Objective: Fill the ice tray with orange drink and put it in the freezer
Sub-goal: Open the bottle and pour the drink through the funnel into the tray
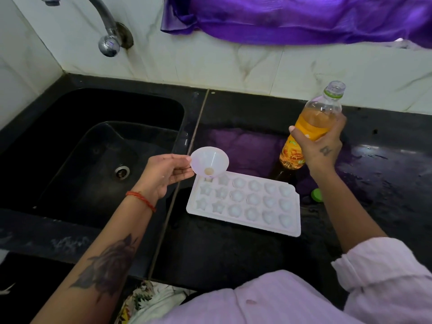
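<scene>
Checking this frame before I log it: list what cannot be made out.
Head view only:
- Green cap: partly hidden behind the right forearm.
- Bottle label: wrapped by the right hand, text too small.
- Funnel spout tip: hidden by its own bowl.
- Tap spout: cut off by the top edge.
- Freezer: out of frame.

Domestic kitchen, seen from above the worktop. A black stone counter (233,258) runs under both hands and meets a wall of white marble-patterned tiles (210,66) beyond them. Left of the left hand (163,174), a black sink (93,141) with a metal drain (122,172) is set into the counter; a chrome tap (108,40) is mounted on the tiles above and beyond it. A purple cloth (292,17) hangs over the wall's upper edge, beyond the right hand (325,146). A green bottle cap (316,195) lies on the counter just below that hand.
</scene>
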Demonstrator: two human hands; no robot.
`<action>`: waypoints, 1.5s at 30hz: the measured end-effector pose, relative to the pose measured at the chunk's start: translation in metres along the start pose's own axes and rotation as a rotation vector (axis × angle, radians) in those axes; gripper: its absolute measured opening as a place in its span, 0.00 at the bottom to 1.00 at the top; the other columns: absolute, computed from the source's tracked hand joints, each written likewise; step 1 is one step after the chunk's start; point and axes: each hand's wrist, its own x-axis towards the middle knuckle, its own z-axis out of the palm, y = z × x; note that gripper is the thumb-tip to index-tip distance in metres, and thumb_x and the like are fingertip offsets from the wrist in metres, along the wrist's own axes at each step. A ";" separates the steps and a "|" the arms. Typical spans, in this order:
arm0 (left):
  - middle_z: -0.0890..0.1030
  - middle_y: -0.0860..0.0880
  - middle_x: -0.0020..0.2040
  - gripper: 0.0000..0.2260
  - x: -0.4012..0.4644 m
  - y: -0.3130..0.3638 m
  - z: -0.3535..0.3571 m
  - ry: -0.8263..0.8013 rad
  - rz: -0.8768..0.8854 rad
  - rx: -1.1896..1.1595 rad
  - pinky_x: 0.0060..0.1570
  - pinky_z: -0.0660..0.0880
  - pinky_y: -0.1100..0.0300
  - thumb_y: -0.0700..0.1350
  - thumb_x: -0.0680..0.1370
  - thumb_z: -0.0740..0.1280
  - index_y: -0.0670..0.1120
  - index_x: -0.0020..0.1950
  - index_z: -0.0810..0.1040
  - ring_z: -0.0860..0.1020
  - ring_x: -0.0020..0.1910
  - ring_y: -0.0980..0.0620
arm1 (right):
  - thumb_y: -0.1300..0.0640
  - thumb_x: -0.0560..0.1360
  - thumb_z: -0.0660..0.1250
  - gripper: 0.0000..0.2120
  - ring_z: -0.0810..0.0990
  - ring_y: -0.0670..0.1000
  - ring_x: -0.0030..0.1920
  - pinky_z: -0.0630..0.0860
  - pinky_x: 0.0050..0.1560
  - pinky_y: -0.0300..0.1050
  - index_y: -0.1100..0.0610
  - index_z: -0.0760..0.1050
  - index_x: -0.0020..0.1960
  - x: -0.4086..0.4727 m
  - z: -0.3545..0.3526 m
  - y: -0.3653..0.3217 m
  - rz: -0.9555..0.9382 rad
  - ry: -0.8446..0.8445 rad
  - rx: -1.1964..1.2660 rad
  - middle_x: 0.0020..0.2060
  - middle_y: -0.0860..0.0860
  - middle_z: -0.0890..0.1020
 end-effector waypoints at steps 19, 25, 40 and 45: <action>0.85 0.44 0.40 0.04 -0.004 -0.010 -0.003 0.023 -0.002 -0.091 0.36 0.80 0.62 0.36 0.73 0.69 0.40 0.47 0.81 0.84 0.38 0.51 | 0.58 0.63 0.76 0.32 0.79 0.60 0.47 0.69 0.44 0.45 0.55 0.70 0.66 -0.037 -0.004 -0.038 -0.649 -0.424 -0.471 0.48 0.59 0.81; 0.85 0.44 0.40 0.04 -0.006 -0.009 -0.003 0.028 0.002 -0.085 0.35 0.80 0.62 0.36 0.73 0.69 0.40 0.47 0.81 0.84 0.37 0.52 | 0.55 0.67 0.74 0.30 0.78 0.60 0.51 0.74 0.51 0.54 0.52 0.69 0.67 -0.039 0.006 -0.040 -0.672 -0.474 -0.621 0.51 0.58 0.80; 0.85 0.47 0.35 0.03 -0.006 -0.007 -0.004 0.020 0.002 -0.096 0.35 0.80 0.63 0.36 0.73 0.69 0.40 0.45 0.81 0.84 0.37 0.52 | 0.57 0.70 0.73 0.31 0.75 0.59 0.59 0.68 0.59 0.55 0.47 0.64 0.69 -0.042 0.021 -0.043 -0.725 -0.508 -0.783 0.57 0.58 0.78; 0.85 0.46 0.35 0.02 -0.005 -0.006 -0.004 0.015 0.006 -0.100 0.35 0.80 0.63 0.35 0.73 0.69 0.40 0.45 0.81 0.84 0.37 0.51 | 0.57 0.69 0.73 0.32 0.75 0.59 0.59 0.68 0.59 0.55 0.47 0.65 0.69 -0.042 0.023 -0.042 -0.733 -0.508 -0.791 0.57 0.57 0.78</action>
